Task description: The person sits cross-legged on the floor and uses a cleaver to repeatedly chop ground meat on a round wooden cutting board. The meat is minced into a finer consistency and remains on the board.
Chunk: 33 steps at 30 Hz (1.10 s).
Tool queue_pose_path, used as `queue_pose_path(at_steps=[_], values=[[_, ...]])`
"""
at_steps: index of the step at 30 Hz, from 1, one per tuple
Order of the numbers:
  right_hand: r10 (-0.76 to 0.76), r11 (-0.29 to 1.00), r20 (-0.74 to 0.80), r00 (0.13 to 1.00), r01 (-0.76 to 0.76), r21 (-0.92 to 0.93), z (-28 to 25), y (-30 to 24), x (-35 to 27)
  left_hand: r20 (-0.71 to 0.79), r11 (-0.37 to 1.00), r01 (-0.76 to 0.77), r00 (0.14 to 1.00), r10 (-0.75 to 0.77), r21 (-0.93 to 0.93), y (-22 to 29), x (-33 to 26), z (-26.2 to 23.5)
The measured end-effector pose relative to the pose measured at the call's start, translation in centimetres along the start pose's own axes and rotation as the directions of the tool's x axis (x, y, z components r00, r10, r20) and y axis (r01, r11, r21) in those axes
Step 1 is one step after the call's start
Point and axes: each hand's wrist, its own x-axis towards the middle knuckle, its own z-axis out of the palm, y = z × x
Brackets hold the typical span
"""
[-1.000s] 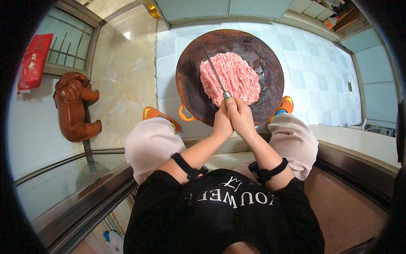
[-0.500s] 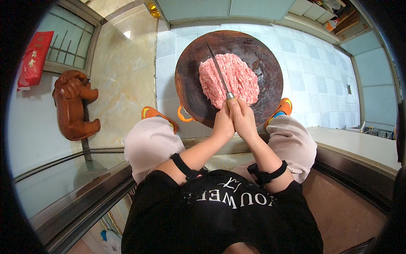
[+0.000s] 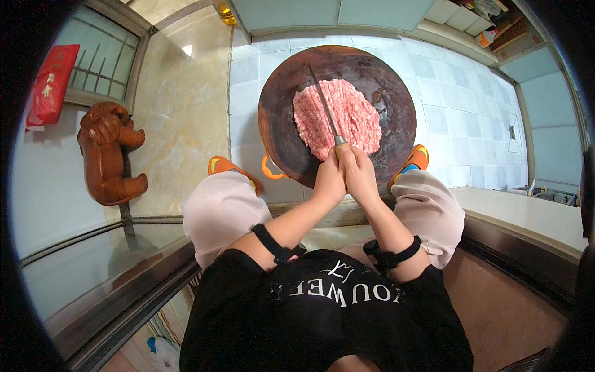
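A broad mound of pink minced meat (image 3: 353, 118) lies on a round, dark wooden chopping board (image 3: 279, 111) between my feet. Both my hands are wrapped round the handle of a knife (image 3: 324, 101), close together at the near edge of the meat. My left hand (image 3: 330, 175) is closed on the left side of the handle, and my right hand (image 3: 358, 168) is closed on it from the right. The blade points away from me and a little left, spine up, across the left part of the mound. Most of the handle is hidden by my fingers.
An orange ring handle (image 3: 271, 168) sticks out at the board's near left. Pale tiles (image 3: 446, 111) surround the board. Left of it are a brown carved wooden animal (image 3: 105, 155) and a red packet (image 3: 52, 87). A white ledge (image 3: 520, 208) runs along the right.
The knife blade has tilted slightly, its far tip now lower toward the board and a touch to the right. Both hands keep their hold on the handle.
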Motion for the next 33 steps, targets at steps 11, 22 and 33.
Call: queue_pose_path(at_steps=[11,22,33], values=[[-0.011,1.000,0.009,1.000,0.010,0.024,0.23,0.78,-0.06,0.026,0.999,0.042,0.999,-0.043,0.019,0.39,-0.44,-0.26],[0.007,1.000,0.017,1.000,-0.007,0.025,0.17,0.66,-0.05,-0.055,0.994,-0.077,0.996,0.073,-0.076,-0.10,-0.43,0.17],[-0.049,0.998,0.006,0.999,0.049,0.040,-0.16,0.02,-0.83,-0.038,0.995,-0.099,0.994,0.099,0.002,0.41,-0.67,-0.19]])
